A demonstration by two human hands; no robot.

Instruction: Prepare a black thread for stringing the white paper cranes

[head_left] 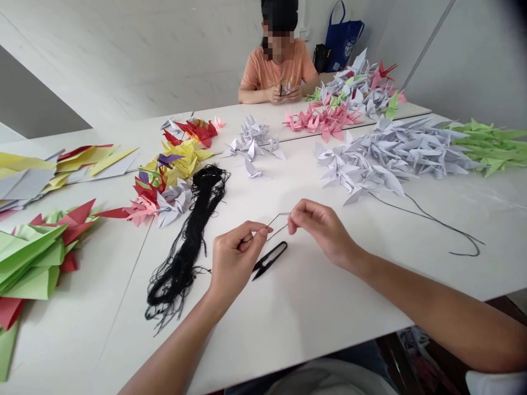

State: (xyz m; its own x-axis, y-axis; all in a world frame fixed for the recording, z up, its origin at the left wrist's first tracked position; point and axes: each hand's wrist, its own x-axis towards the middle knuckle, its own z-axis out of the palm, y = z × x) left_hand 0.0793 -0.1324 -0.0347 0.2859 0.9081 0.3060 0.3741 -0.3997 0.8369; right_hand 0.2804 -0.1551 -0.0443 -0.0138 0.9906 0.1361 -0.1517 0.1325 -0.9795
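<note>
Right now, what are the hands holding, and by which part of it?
The left hand and right hand both pinch a black thread between their fingertips, a short stretch of it spanning the gap between them.

"How are the hands posed?"

"The left hand point(234, 264) is raised, its left fingers point(252, 232) pinched together; the right hand point(323, 233) is held just right of those fingers, likewise pinched."

"And the arms?"

"The left forearm point(173, 354) and right forearm point(432, 318) are extended inward, the wrists point(356, 260) kept behind the fingers."
</note>
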